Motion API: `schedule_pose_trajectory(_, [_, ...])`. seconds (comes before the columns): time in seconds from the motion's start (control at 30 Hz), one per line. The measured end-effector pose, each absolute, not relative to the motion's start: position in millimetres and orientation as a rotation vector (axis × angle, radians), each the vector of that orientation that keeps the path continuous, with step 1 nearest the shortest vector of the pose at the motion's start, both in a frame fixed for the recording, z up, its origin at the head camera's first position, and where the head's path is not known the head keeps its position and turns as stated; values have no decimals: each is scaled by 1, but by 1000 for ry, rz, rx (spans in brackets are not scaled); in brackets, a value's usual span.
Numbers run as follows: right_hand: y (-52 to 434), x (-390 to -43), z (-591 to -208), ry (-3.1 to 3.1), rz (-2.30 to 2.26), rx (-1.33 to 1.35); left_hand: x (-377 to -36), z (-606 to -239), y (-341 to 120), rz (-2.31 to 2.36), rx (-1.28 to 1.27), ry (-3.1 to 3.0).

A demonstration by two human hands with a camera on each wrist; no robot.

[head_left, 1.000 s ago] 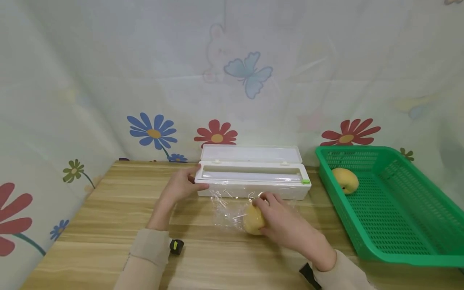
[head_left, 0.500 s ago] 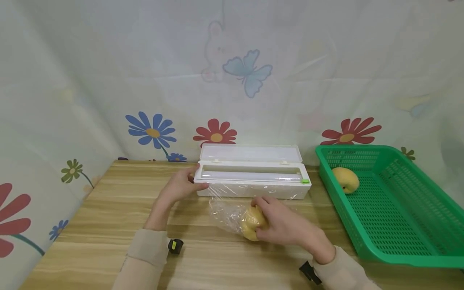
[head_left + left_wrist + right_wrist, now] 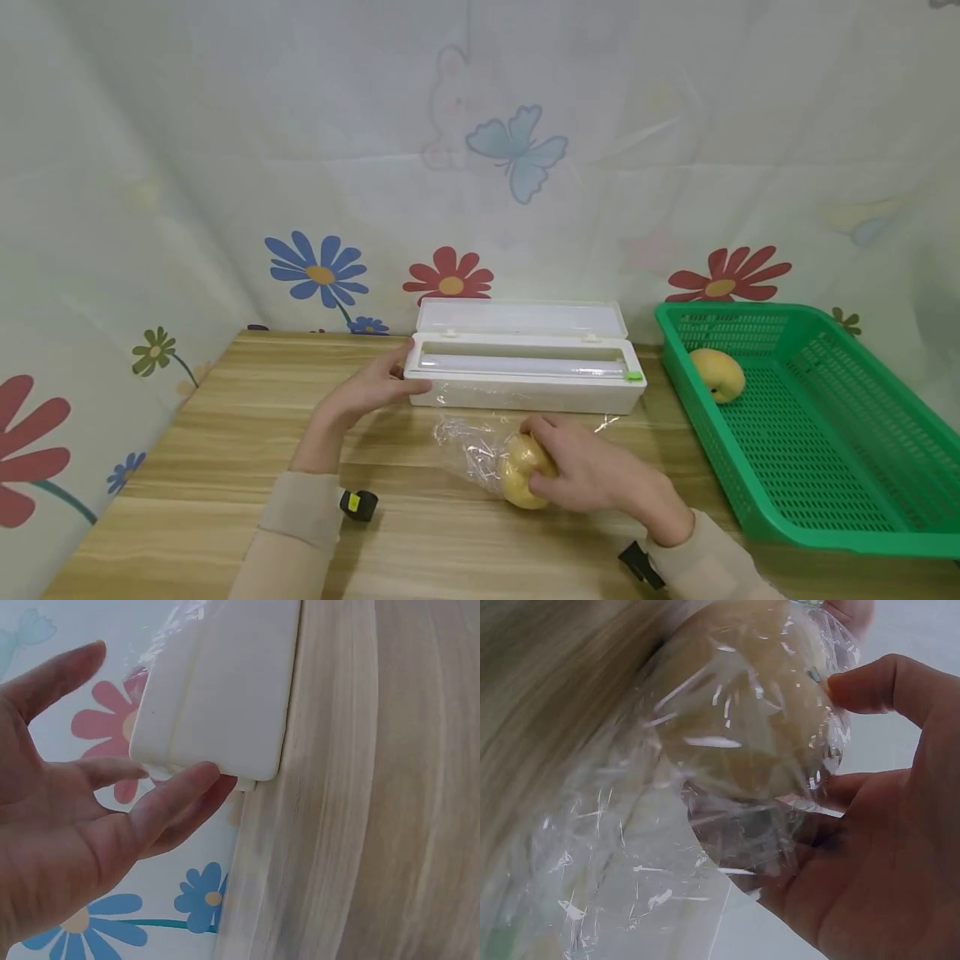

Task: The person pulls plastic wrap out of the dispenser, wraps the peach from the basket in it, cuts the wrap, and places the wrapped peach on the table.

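Observation:
A white cling film dispenser (image 3: 525,396) with its clear lid raised stands against the wall in the head view. My left hand (image 3: 372,386) is at its left end. In the left wrist view, the fingers (image 3: 180,796) touch that end, while the thumb stands off. My right hand (image 3: 588,467) grips a round yellow fruit (image 3: 522,479) low over the table, its exact kind unclear. Clear cling film (image 3: 630,862) covers the fruit and bunches at its left. Faint film shows by the box front; whether it joins the roll, I cannot tell.
A green plastic basket (image 3: 720,467) stands at the right, with another yellow fruit (image 3: 716,374) in its back left corner. The wood-grain table (image 3: 420,542) meets a flower-patterned sheet (image 3: 322,167) behind. A green slider (image 3: 633,376) sits at the box's right end.
The right hand has turned the fruit and shifted it slightly toward me, and the bunched film has moved with it. The left hand remains at the box's end.

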State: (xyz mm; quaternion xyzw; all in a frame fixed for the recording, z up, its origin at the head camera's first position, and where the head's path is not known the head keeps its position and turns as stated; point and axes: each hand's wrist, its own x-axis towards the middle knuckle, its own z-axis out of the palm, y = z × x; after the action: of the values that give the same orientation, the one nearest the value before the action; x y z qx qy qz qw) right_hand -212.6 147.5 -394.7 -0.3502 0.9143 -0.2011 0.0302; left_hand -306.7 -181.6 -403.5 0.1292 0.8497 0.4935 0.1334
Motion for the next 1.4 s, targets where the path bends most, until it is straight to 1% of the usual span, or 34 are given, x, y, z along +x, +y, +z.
schedule_pose_trajectory(0.13, [146,-214,-397,2798,-679,-1041,-305,-401,-182,1475,342,2449])
schedule_pose_trajectory(0.3, [147,-216,-398,2779,-691,-1034,-296,-384,-170,1491,387,2726])
schedule_pose_trajectory(0.37, [147,-217,-397,2772,-686,-1043,-290,-376,-161,1507,500,2834])
schedule_pose_trajectory(0.5, [148,-220,-396,2774,-702,-1068,-274,-359,-142,1476,841,2921])
schedule_pose_trajectory(0.67, [149,-227,-398,2838,-702,-1113,-262,-353,-122,1336,1259,2745])
schedule_pose_trajectory(0.8, [150,-231,-401,2812,-752,-1111,-258,-358,-109,1145,1377,2582])
schedule_pose_trajectory(1.03, [151,-234,-403,2737,-891,-1076,-252,-369,-91,730,1273,2589])
schedule_pose_trajectory(1.23, [151,-237,-405,2733,-913,-1136,-251,-380,-82,687,1175,2612])
schedule_pose_trajectory(1.4, [152,-238,-405,2708,-953,-1084,-250,-387,-78,704,1104,2638])
